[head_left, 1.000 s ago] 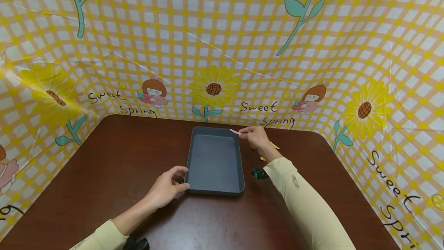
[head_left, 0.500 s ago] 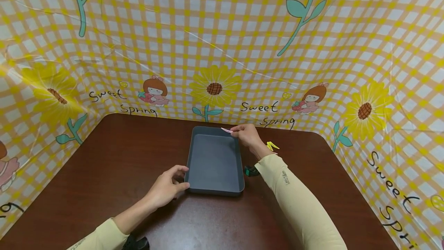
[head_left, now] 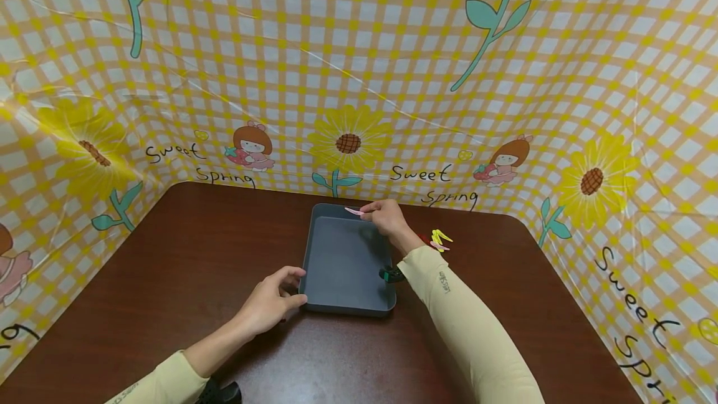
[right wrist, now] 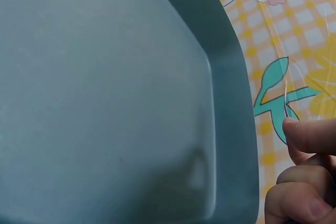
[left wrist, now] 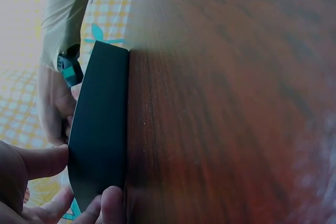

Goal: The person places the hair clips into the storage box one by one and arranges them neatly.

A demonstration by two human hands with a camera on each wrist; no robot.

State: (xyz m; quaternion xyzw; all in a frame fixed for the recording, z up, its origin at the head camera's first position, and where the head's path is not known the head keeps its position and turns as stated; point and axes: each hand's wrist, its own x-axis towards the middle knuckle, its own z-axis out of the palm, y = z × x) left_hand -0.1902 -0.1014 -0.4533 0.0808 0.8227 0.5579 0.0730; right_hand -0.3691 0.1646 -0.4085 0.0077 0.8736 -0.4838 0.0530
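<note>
A dark grey rectangular baking pan (head_left: 344,260) lies on the table. At its near left corner my left hand (head_left: 269,305) holds it, thumb at the rim and fingers along the outer side; the left wrist view shows the thumb (left wrist: 50,162) against the pan's wall (left wrist: 102,124). My right hand (head_left: 387,218) is over the far right part of the pan. Between thumb and forefinger it pinches a slim pink hair clip (head_left: 354,211), its pointed end facing left above the far rim. In the right wrist view the clip (right wrist: 286,100) appears nearly edge-on.
Right of the pan, partly behind the right forearm, lies a small pile with yellow hair clips (head_left: 440,235), a pink clip (head_left: 440,246) and something red (head_left: 425,239). A checked, sunflower-printed cloth (head_left: 348,67) rises behind and beside the brown table (head_left: 224,235).
My right hand has moved left with the pink hair clip, from the pan's far right corner to over its far edge. More of the clip pile shows. My left hand stays in place.
</note>
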